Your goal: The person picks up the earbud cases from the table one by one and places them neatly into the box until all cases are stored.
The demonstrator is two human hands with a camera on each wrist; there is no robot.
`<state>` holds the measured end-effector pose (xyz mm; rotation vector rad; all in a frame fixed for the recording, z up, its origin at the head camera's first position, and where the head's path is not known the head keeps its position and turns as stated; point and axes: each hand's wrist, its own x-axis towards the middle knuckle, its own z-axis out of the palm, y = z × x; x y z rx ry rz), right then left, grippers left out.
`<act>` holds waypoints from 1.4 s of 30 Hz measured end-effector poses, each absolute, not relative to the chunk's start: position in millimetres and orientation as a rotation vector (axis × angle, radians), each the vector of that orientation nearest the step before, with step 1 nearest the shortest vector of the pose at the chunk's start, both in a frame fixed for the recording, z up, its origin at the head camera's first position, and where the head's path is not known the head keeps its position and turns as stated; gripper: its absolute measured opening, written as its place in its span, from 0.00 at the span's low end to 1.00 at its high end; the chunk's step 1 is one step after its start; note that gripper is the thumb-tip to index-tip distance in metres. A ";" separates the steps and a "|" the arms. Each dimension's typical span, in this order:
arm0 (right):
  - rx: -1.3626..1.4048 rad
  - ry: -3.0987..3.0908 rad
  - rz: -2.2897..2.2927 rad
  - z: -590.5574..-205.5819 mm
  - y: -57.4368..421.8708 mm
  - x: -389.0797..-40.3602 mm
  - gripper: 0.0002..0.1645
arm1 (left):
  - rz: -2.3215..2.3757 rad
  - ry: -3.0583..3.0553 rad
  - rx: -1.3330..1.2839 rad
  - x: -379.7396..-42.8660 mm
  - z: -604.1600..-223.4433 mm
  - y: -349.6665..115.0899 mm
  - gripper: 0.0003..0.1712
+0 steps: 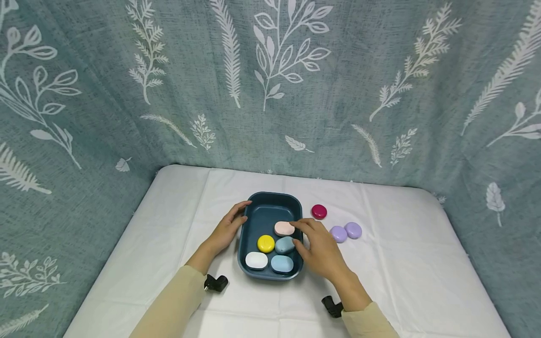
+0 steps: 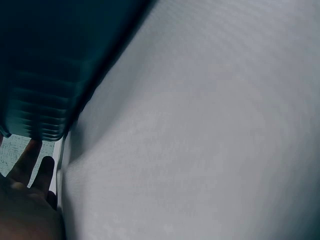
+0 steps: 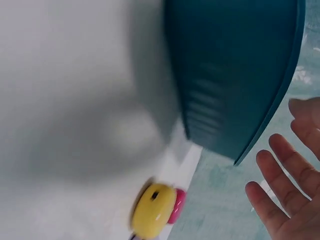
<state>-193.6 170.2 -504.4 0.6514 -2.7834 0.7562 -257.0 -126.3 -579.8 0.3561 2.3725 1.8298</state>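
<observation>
A dark blue rectangular tray stands on the white cloth. In its near part lie smooth, soap-like pieces: pink, yellow, grey-blue, white and light blue. My left hand rests against the tray's left side, fingers extended along the rim. Over the right rim reaches my right hand, index fingertip at the pink piece and thumb at the grey-blue one. The right wrist view shows its fingers spread, grasping nothing visible.
Right of the tray lie a red round piece and two purple ones. The right wrist view also has a yellow oval piece on the cloth. Patterned green curtains border the table's back and sides.
</observation>
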 end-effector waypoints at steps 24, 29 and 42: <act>0.468 -2.966 0.612 -540.6 227.2 -205.4 0.28 | 1.838 2.359 0.351 -258.3 -582.7 -126.3 0.27; 0.454 -3.008 0.551 -540.5 227.4 -207.1 0.29 | 1.846 2.356 0.355 -258.8 -583.8 -126.5 0.26; 0.500 -2.989 0.473 -542.4 227.8 -208.9 0.29 | 1.849 2.349 0.358 -258.4 -581.6 -126.1 0.26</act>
